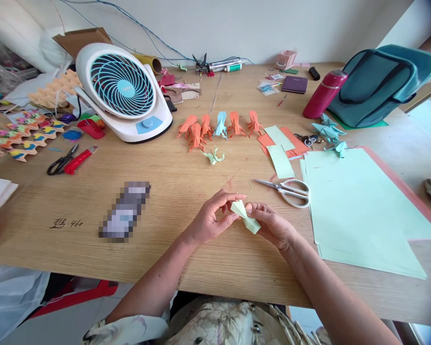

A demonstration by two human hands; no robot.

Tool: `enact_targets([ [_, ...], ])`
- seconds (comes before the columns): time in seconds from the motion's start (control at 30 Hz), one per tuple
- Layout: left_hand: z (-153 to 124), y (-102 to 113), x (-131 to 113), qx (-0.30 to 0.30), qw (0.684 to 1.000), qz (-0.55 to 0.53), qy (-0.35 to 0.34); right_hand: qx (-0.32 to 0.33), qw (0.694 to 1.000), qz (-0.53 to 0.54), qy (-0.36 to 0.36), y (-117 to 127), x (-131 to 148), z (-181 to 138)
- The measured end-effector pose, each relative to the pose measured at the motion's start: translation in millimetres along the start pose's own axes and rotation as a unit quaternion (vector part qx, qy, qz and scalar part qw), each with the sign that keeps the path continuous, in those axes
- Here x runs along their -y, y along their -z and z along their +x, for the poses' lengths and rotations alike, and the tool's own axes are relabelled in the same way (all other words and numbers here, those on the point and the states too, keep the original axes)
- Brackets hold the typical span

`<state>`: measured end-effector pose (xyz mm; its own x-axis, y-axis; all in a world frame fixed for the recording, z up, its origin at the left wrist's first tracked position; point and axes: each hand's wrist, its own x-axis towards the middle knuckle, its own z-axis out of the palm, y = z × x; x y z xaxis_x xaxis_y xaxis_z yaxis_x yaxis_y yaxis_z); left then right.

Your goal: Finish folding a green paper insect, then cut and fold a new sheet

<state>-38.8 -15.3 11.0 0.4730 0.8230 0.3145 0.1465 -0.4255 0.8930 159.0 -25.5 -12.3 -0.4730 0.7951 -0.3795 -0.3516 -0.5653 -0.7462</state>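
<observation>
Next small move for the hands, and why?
Probably press the crease at the waist of the folded paper a bit firmer: it narrows there while both ends flare out, and the left hand and right hand already have their fingers on it.

At ten o'clock on the bench (172,163) stands a white fan (125,88). At two, a magenta bottle (324,96) stands just beside a teal bag (377,88); at twelve lies a silver tube (219,65).

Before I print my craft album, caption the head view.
Left hand and right hand hold folded green paper near scissors.
</observation>
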Motion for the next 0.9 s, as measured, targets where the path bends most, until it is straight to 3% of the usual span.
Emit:
enact_targets([
  [0.2,1.5,8.1,1.9,0.07,0.997,0.037,0.013,0.019,1.0,-0.01,-0.021,2.8,-2.1,-1.4],
  [0.33,1.6,8.9,3.0,0.052,0.996,0.068,0.009,0.009,0.999,-0.032,-0.009,1.3,1.5,-3.7],
  [0.57,-0.2,11.5,7.0,0.026,0.993,0.115,-0.025,-0.009,0.99,-0.119,0.072,-3.6,4.5,-7.0],
  [0.77,-1.1,13.4,7.1,-0.032,0.98,0.181,-0.071,-0.016,0.953,-0.257,0.162,-3.4,5.8,-11.5],
  [0.9,-2.3,10.5,8.8,-0.052,0.975,0.2,-0.076,-0.058,0.914,-0.354,0.189,-5.2,5.1,-15.0],
])
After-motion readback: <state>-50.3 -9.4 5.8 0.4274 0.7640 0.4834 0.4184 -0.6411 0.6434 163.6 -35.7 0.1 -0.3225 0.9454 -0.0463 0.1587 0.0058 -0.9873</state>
